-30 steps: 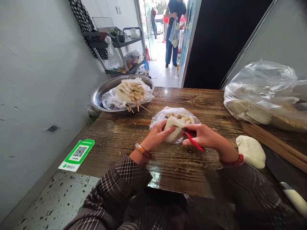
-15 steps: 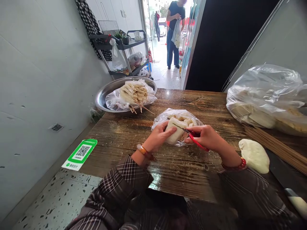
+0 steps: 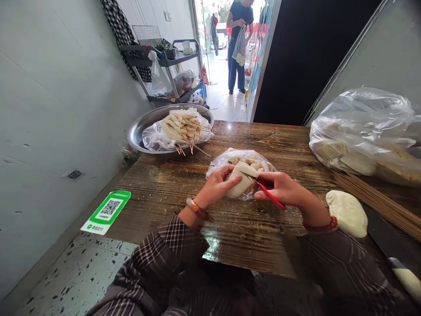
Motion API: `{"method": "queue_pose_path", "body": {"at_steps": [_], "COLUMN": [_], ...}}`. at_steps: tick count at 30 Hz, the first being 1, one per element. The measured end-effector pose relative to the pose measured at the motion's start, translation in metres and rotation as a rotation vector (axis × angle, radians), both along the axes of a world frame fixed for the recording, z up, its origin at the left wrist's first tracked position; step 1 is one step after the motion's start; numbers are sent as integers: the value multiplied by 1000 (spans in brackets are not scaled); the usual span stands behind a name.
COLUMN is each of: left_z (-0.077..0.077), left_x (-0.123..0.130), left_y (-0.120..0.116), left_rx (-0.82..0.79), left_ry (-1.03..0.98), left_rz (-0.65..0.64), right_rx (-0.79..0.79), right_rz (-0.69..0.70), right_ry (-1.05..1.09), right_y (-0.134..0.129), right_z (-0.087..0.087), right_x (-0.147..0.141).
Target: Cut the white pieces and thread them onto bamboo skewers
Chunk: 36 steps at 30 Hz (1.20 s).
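Note:
My left hand (image 3: 221,186) is closed around a flat, white, dough-like piece (image 3: 237,186) and holds it tilted above a clear plastic bag (image 3: 226,157). Red-handled scissors (image 3: 270,194) are in my right hand (image 3: 281,188), their handles pressed close together. The blades lie across the white piece, where a strip along its upper edge stands partly apart from the rest. Beneath my hands, the bag holds several pale cut pieces (image 3: 251,159). Part of the blades is hidden by the white piece and my fingers.
A metal basin (image 3: 135,138) holds bagged, skewered pale pieces. To the right are a large plastic bag (image 3: 362,127), bundled wooden skewers (image 3: 378,199), another white piece (image 3: 347,214) and a knife (image 3: 391,245). A green QR card (image 3: 110,210) lies left. A person (image 3: 240,44) stands at the doorway.
The scissor handles have come together and the blades have closed through the white piece, opening a gap below its upper strip. My left hand keeps its hold.

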<state>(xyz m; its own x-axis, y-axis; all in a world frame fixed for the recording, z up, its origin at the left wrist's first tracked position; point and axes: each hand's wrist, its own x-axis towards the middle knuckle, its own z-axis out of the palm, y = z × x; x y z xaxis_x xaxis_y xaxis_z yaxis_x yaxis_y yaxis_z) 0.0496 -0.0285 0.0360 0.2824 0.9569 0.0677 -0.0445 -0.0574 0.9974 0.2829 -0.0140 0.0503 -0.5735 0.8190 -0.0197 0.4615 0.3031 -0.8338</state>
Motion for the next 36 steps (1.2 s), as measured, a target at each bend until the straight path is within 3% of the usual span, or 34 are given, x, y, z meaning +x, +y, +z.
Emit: {"method": "queue_pose_path", "body": {"at_steps": [12, 19, 27, 36], "left_z": [0, 5, 8, 6], "left_x": [-4, -7, -2, -4], "left_y": [2, 2, 0, 1], "left_rx": [96, 136, 315, 290], "left_ry": [193, 257, 396, 441], "left_rz": [41, 55, 238, 245], "right_rx": [22, 12, 117, 62], "right_rz": [-52, 14, -72, -90], "right_ry": [-63, -68, -173, -143], "right_y": [4, 3, 2, 2], "right_z": [-3, -2, 0, -1], "right_x": [-7, 0, -10, -13]}}
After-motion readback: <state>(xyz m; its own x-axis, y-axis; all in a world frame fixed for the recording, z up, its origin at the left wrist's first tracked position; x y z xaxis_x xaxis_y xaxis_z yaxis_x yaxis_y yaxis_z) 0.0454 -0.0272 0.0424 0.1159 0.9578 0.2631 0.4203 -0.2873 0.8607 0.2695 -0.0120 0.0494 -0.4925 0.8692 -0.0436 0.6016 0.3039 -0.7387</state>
